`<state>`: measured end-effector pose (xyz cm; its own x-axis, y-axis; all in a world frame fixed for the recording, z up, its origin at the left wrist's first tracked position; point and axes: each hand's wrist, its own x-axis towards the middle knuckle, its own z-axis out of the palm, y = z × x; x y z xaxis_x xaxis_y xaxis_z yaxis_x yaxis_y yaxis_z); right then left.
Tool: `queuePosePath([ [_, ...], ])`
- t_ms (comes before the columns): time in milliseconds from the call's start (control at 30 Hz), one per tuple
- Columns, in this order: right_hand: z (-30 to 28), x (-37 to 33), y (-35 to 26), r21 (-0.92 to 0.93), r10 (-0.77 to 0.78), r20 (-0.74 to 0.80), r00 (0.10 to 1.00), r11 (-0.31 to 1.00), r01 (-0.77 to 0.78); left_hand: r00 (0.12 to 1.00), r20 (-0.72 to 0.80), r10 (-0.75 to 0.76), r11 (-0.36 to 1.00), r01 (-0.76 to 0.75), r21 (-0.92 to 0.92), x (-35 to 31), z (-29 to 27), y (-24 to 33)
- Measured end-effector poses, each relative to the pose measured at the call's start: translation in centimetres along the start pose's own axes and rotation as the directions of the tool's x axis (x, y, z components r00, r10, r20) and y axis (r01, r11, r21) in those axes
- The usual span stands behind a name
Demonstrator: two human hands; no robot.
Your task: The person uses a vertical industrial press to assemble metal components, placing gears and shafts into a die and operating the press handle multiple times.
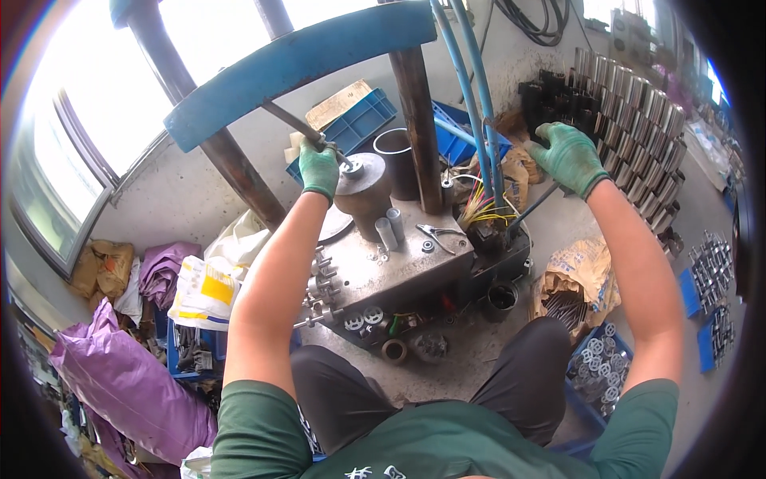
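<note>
My left hand (pixel 320 169), in a green glove, is closed around the lower part of a dark metal rod (pixel 291 119). That rod slants down from the blue crossbeam (pixel 295 68) of a press. Just beside the fingers, a small metal piece (pixel 352 168) sits on top of a thick steel cylinder (pixel 364 195). My right hand (pixel 570 158), also gloved, is out to the right over the upper end of a thin lever (pixel 536 205). Its fingers are partly curled, and the palm hides the lever's end. Pliers (pixel 437 235) and two grey tubes (pixel 388 230) are on the press bed (pixel 407 267).
Steel posts (pixel 419 128) flank the cylinder. Blue hoses (pixel 481 104) and coloured wires (pixel 487 209) run on the right. Stacked shiny cylinders (pixel 638 120) stand farther right. A paper sack (pixel 578 279) and a crate of metal wheels (pixel 598 367) lie beside my right knee; a purple sack (pixel 120 375) lies left.
</note>
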<state>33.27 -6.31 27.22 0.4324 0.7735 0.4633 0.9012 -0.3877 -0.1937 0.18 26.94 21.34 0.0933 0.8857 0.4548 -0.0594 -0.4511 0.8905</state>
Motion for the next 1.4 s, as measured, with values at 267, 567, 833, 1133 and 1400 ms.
queuePosePath([
  [267, 0.3, -0.7, 0.6, -0.009, -0.035, -0.076, 0.996, 0.999, 0.035, 0.968, 0.217, 0.123, 0.959, -0.172, 0.225, 2.5, -0.3, -1.1],
  [567, -1.0, -6.9, 0.9, -0.013, -0.042, -0.011, 0.999, 0.999, 0.042, 0.966, 0.218, 0.136, 0.938, -0.196, 0.286, 2.7, -0.1, -2.3],
  [833, -1.5, -16.4, 3.5, 0.037, -0.175, 0.481, 0.859, 0.983, 0.179, 0.984, 0.126, 0.128, 0.968, -0.151, 0.199, 0.4, 0.2, -4.2],
  [1133, -0.2, -23.5, 1.6, -0.01, -0.08, 0.547, 0.833, 0.995, 0.102, 0.98, 0.166, 0.106, 0.977, -0.133, 0.164, 0.4, 0.4, -4.6],
  [1400, 0.0, -23.9, 0.4, -0.013, -0.005, 0.459, 0.888, 1.0, 0.012, 0.98, 0.174, 0.093, 0.973, -0.126, 0.191, 0.1, 0.3, -4.1],
])
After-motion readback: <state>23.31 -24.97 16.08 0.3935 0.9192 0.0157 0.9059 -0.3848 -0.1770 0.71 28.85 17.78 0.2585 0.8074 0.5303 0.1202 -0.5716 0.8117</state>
